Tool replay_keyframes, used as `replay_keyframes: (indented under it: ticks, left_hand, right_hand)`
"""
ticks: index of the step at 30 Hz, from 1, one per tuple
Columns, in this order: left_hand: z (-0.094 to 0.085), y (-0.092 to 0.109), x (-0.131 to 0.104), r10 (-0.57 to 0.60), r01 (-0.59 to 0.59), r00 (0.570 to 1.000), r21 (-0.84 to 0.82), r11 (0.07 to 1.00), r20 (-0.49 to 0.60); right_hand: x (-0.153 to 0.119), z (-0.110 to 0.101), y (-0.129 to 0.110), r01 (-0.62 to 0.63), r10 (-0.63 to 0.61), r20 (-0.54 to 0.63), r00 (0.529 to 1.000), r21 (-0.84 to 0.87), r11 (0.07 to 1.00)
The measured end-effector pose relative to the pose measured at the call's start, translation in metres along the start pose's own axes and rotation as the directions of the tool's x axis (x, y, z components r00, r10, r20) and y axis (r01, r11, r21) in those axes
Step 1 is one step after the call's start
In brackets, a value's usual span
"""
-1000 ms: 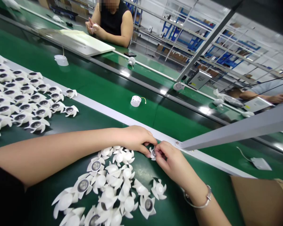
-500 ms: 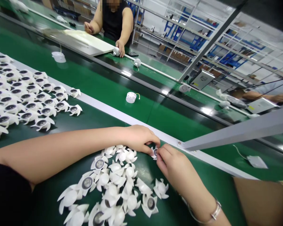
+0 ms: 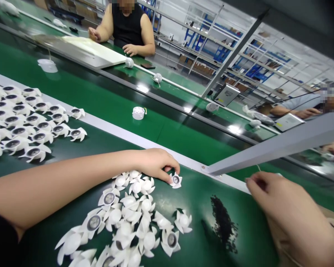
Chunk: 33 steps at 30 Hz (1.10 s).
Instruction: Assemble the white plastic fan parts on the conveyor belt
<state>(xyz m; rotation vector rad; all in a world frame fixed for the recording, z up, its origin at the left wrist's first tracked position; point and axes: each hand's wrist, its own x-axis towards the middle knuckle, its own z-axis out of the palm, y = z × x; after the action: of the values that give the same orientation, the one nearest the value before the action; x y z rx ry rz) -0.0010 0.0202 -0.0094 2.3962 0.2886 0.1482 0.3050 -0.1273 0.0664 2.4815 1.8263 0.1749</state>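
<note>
My left hand pinches a small white fan blade wheel by its edge, its dark round hub facing up. Just below that hand lies a loose heap of white fan blade wheels, some hub up, others dome up. Over at the right, my right hand is raised near the white rail, thumb and fingers curled together. Whatever its fingertips may hold is hidden. A pile of tiny black parts lies on the green table between the heap and my right hand.
Rows of fan blade wheels fill the left. Beyond the white rail, a green belt carries white round motor housings. A grey post slants across the right. A co-worker sits opposite; another person's arms show at right.
My right hand has left the fan blade wheel and swung right, uncovering the black parts. My left hand still holds the wheel. The co-worker opposite has let go of a white part.
</note>
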Motion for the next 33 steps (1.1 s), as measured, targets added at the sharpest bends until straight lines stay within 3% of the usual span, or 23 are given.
replay_keyframes:
  ticks: [2, 4, 8, 11, 18, 33]
  left_hand:
    - [0.001, 0.000, 0.000, 0.004, -0.004, 1.000, 0.001, 1.000, -0.009]
    - [0.002, -0.001, 0.001, 0.009, -0.009, 1.000, -0.001, 1.000, -0.018]
    - [0.003, -0.002, 0.002, 0.009, -0.009, 0.999, -0.002, 1.000, -0.031]
    - [0.002, 0.000, 0.002, -0.010, 0.010, 1.000, -0.003, 1.000, -0.019]
    - [0.002, 0.001, 0.002, -0.035, 0.035, 0.999, -0.009, 0.999, -0.009]
    - [0.003, -0.001, 0.002, 0.000, -0.001, 1.000, -0.018, 1.000, -0.025]
  right_hand:
    - [0.019, 0.009, 0.029, -0.259, 0.259, 0.029, 0.965, -0.019, 0.966]
    - [0.036, 0.033, 0.047, -0.395, 0.395, 0.020, 0.918, -0.007, 0.919]
    - [0.056, 0.087, 0.066, -0.477, 0.476, 0.026, 0.879, 0.005, 0.879]
    - [0.059, 0.107, 0.073, -0.505, 0.504, 0.021, 0.863, 0.024, 0.863]
    - [0.061, 0.114, 0.080, -0.544, 0.544, 0.012, 0.839, 0.050, 0.838]
    - [0.064, 0.125, 0.086, -0.520, 0.531, -0.060, 0.845, 0.136, 0.843]
